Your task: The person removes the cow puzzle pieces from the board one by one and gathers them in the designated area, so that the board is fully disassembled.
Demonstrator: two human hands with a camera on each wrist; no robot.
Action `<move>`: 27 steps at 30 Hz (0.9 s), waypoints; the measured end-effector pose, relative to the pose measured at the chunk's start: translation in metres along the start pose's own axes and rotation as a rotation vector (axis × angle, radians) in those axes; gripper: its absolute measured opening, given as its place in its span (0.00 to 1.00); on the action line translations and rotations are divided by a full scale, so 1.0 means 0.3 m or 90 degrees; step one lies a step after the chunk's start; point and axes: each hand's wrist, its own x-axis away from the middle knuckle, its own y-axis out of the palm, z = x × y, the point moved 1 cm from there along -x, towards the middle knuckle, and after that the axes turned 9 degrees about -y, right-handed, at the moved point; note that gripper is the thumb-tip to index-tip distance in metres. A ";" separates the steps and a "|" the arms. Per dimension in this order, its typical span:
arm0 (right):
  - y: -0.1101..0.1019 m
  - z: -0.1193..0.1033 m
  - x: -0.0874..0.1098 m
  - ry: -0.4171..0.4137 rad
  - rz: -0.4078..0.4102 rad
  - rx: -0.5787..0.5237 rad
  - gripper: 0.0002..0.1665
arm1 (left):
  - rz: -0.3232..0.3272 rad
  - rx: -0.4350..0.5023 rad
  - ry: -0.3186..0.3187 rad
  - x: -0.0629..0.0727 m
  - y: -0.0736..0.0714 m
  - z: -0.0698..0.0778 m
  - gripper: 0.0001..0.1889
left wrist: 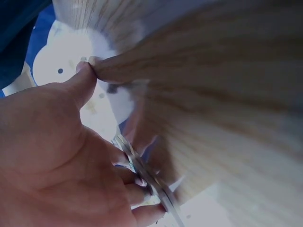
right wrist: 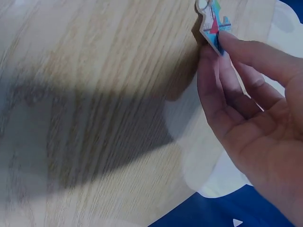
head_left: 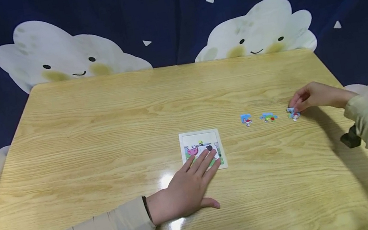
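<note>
A white-framed puzzle board (head_left: 197, 133) with a cow picture lies near the middle of the table. My left hand (head_left: 187, 191) is spread flat with its fingers resting over the lower part of the board; in the left wrist view its fingertips touch the edge of the board (left wrist: 150, 177). Toward the right side, my right hand (head_left: 311, 96) pinches a blue jigsaw piece (head_left: 293, 113) between thumb and fingers. The right wrist view shows that jigsaw piece (right wrist: 213, 29) tilted up off the table, with blue, red and white print.
Two more jigsaw pieces lie left of the right hand: a green and blue piece (head_left: 268, 117) and a blue and red piece (head_left: 246, 119). The wooden table (head_left: 103, 117) ends at a dark blue cloth (head_left: 165, 11) with clouds. A black device sits at the right wrist.
</note>
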 end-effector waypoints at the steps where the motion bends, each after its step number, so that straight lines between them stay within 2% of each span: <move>1: 0.001 0.003 0.001 -0.001 0.004 0.008 0.14 | 0.000 0.000 0.000 0.000 0.000 0.000 0.49; 7: 0.010 0.020 0.004 -0.007 0.027 0.045 0.11 | -0.009 0.004 -0.001 -0.002 -0.003 0.002 0.49; 14: 0.016 0.027 0.001 -0.025 0.035 0.040 0.10 | -0.017 0.012 -0.005 -0.005 -0.002 0.002 0.50; 19: 0.006 0.019 0.010 -0.017 0.033 0.035 0.12 | -0.009 0.010 -0.002 -0.004 -0.001 0.001 0.50; 23: -0.009 -0.009 0.011 -0.032 0.038 0.003 0.15 | -0.006 0.014 0.001 -0.003 -0.002 0.000 0.50; 27: -0.001 -0.077 -0.015 -0.052 0.037 -0.014 0.15 | -0.010 0.015 0.000 -0.005 -0.005 0.000 0.50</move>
